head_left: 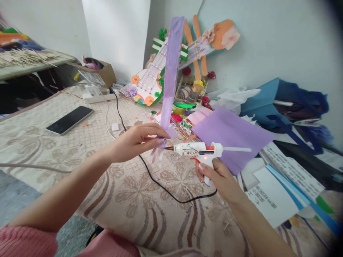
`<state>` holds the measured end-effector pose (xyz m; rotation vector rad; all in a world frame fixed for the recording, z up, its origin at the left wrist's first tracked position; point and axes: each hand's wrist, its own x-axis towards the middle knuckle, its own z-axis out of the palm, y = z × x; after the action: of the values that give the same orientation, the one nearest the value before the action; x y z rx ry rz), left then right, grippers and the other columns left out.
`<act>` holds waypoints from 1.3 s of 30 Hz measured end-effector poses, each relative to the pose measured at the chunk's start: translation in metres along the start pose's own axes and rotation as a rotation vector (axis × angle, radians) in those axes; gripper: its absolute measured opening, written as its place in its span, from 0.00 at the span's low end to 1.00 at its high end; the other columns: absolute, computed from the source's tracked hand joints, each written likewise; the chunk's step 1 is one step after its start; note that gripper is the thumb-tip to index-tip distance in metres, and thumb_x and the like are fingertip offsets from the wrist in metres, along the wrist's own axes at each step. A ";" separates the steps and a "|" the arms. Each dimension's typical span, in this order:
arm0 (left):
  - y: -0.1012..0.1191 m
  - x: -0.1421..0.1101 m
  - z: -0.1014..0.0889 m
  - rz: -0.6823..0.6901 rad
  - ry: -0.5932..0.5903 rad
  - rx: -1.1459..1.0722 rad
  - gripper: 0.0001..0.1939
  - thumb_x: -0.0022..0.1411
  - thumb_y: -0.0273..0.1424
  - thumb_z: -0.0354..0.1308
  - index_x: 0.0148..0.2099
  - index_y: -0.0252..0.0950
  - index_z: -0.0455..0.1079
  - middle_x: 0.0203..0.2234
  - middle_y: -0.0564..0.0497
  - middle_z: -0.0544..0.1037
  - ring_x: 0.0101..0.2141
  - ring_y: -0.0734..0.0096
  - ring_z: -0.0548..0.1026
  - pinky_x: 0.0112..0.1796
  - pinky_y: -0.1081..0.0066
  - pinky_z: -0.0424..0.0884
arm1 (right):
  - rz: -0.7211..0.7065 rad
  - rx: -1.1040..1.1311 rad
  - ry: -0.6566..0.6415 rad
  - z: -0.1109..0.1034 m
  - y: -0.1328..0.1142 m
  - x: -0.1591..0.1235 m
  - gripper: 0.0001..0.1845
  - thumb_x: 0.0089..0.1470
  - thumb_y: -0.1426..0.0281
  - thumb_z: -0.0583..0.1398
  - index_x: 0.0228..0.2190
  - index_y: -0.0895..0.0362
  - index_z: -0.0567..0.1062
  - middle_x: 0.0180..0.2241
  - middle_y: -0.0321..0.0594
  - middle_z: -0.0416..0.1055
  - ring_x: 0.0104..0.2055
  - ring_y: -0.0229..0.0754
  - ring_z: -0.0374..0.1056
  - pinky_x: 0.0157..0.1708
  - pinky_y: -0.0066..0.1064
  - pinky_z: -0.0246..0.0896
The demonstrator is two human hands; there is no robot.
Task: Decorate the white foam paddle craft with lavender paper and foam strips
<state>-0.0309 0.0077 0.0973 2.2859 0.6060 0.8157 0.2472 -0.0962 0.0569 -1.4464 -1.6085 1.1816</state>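
Note:
My left hand (142, 141) pinches the lower end of a long purple paper strip (171, 75), which stands up from the fingers toward the wall. A small rolled or folded bit of that purple paper shows at the fingertips. In my right hand (214, 173) is a white hot glue gun (195, 149), its body stained with colour and a small red light lit. The nozzle points left and meets, or nearly meets, the paper at my left fingertips. A clear glue stick (237, 149) juts from the gun's back.
A purple sheet (227, 135) lies at the right, beside printed papers (276, 200) and a blue bag (268, 100). Decorated paper guitars (150, 75) lean on the wall behind scissors and scraps. A phone (70, 119) and a power strip (99, 97) are leftward; a black cord (160, 184) crosses the tablecloth.

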 end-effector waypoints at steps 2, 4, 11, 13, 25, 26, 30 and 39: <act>0.000 0.000 0.000 0.006 0.000 0.000 0.11 0.69 0.32 0.55 0.50 0.39 0.75 0.45 0.46 0.80 0.46 0.68 0.77 0.44 0.70 0.74 | -0.003 0.013 -0.008 0.000 0.000 -0.001 0.28 0.60 0.49 0.55 0.19 0.56 0.68 0.20 0.35 0.63 0.26 0.38 0.59 0.29 0.32 0.51; 0.000 0.001 0.000 0.007 -0.005 0.000 0.11 0.69 0.32 0.55 0.50 0.39 0.75 0.45 0.45 0.80 0.46 0.68 0.77 0.45 0.70 0.74 | -0.002 0.015 -0.008 0.000 0.000 -0.001 0.28 0.60 0.49 0.55 0.19 0.56 0.68 0.20 0.35 0.64 0.26 0.38 0.60 0.30 0.32 0.52; -0.001 -0.001 0.000 -0.015 -0.027 -0.009 0.12 0.70 0.32 0.54 0.52 0.40 0.74 0.47 0.45 0.79 0.48 0.67 0.76 0.46 0.69 0.74 | -0.001 -0.029 0.062 0.003 -0.002 0.008 0.29 0.59 0.47 0.55 0.18 0.56 0.68 0.19 0.34 0.63 0.25 0.37 0.59 0.30 0.32 0.53; -0.002 -0.002 0.001 -0.010 -0.027 -0.011 0.12 0.70 0.32 0.54 0.52 0.39 0.74 0.47 0.45 0.79 0.48 0.67 0.76 0.46 0.70 0.74 | 0.006 -0.026 0.062 0.003 -0.002 0.010 0.29 0.58 0.47 0.56 0.18 0.56 0.68 0.19 0.34 0.64 0.24 0.37 0.59 0.29 0.32 0.53; -0.002 -0.001 0.001 0.004 -0.021 -0.014 0.12 0.69 0.32 0.54 0.51 0.39 0.74 0.46 0.44 0.79 0.47 0.67 0.76 0.45 0.69 0.74 | 0.027 0.016 0.002 -0.002 0.000 -0.002 0.27 0.60 0.49 0.56 0.19 0.56 0.68 0.20 0.34 0.63 0.25 0.37 0.58 0.29 0.32 0.51; -0.002 -0.001 0.001 0.003 -0.021 -0.018 0.12 0.70 0.32 0.54 0.52 0.39 0.74 0.46 0.44 0.79 0.47 0.67 0.76 0.45 0.68 0.74 | 0.027 0.026 -0.007 -0.002 0.000 -0.003 0.27 0.60 0.49 0.56 0.19 0.56 0.68 0.20 0.34 0.63 0.25 0.37 0.58 0.29 0.32 0.51; -0.003 -0.002 0.001 0.003 -0.026 -0.029 0.12 0.70 0.32 0.54 0.52 0.39 0.74 0.46 0.44 0.79 0.47 0.67 0.76 0.45 0.69 0.74 | 0.021 0.052 -0.050 -0.002 -0.004 -0.007 0.27 0.60 0.49 0.56 0.19 0.56 0.68 0.20 0.34 0.63 0.25 0.37 0.58 0.29 0.32 0.50; -0.002 -0.002 0.001 0.002 -0.026 -0.041 0.12 0.70 0.32 0.53 0.52 0.39 0.74 0.46 0.44 0.79 0.46 0.68 0.76 0.45 0.69 0.74 | 0.054 0.034 -0.055 -0.003 -0.013 -0.014 0.29 0.57 0.46 0.57 0.18 0.56 0.68 0.18 0.35 0.63 0.23 0.38 0.57 0.27 0.32 0.48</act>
<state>-0.0317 0.0074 0.0948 2.2572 0.5706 0.7914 0.2468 -0.1088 0.0715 -1.4554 -1.5873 1.2833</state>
